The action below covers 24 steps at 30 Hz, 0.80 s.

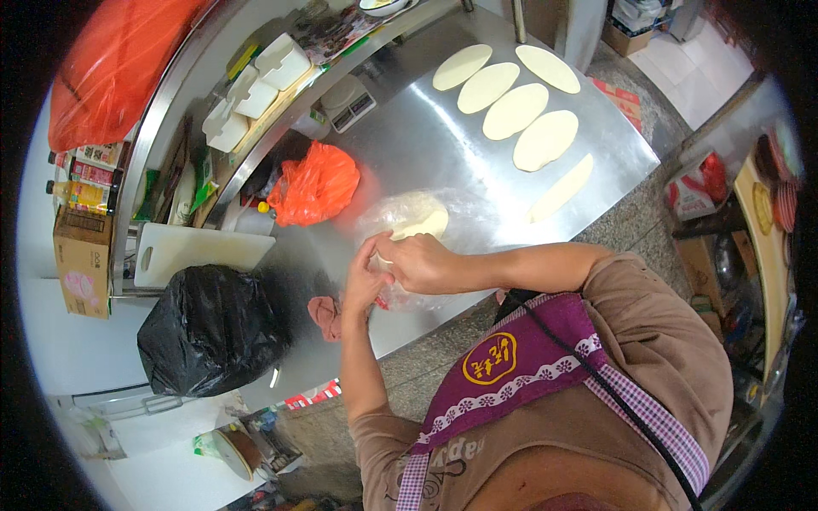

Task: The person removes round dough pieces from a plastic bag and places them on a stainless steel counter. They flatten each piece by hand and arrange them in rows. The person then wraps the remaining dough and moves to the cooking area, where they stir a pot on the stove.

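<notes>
A clear plastic bag lies on the stainless-steel table in front of me, with pale dough visible through it. My left hand grips the bag's near left side, its thumb pointing towards the other hand. Curled into the film beside it, my right hand meets the left fingertips; what lies inside its grip is hidden. Several flat oval dough sheets are laid out apart from one another towards the table's far right. A narrower dough strip rests nearer to my right forearm.
An orange plastic bag sits left of the dough, with a kitchen scale behind it. A black plastic bag, a white cutting board and a reddish cloth are at the left. White containers line the raised shelf.
</notes>
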Tool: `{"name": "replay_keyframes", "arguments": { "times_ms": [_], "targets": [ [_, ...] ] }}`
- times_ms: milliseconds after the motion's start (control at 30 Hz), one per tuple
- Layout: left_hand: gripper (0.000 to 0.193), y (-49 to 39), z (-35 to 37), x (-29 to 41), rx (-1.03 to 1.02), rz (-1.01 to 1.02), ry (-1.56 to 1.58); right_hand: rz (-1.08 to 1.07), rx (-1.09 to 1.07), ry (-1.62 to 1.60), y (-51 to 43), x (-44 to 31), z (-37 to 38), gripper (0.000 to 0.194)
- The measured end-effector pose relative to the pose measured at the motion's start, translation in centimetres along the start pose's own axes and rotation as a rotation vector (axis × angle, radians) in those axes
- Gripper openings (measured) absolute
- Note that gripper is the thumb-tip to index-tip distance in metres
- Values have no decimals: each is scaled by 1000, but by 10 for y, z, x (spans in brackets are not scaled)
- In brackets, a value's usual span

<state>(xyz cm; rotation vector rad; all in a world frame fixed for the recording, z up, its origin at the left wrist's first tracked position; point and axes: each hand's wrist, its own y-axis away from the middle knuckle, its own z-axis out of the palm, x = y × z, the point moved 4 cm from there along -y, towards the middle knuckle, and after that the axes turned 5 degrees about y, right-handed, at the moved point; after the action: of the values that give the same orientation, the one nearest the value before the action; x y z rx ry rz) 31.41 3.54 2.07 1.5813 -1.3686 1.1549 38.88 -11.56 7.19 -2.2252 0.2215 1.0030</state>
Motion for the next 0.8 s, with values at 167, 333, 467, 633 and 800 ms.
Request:
{"name": "replay_keyframes", "arguments": {
  "times_ms": [167, 333, 467, 633, 800],
  "targets": [
    [72, -7, 22, 33, -147, -271, 105, 86, 22, -68, -7, -23, -83, 18],
    [44, -49, 96, 35, -408, -388, 184, 224, 191, -18, 30, 17, -190, 16],
    [32, -120, 154, 33, -305, -349, 380, 490, 435, -185, 95, 75, -270, 16],
    [19, -237, 250, 55, -236, -353, 472, 865, 645, -301, 187, 132, -327, 22],
    [21, -340, 338, 65, -348, -182, 272, 864, 965, -363, 242, 185, -361, 32]
  ]
}}
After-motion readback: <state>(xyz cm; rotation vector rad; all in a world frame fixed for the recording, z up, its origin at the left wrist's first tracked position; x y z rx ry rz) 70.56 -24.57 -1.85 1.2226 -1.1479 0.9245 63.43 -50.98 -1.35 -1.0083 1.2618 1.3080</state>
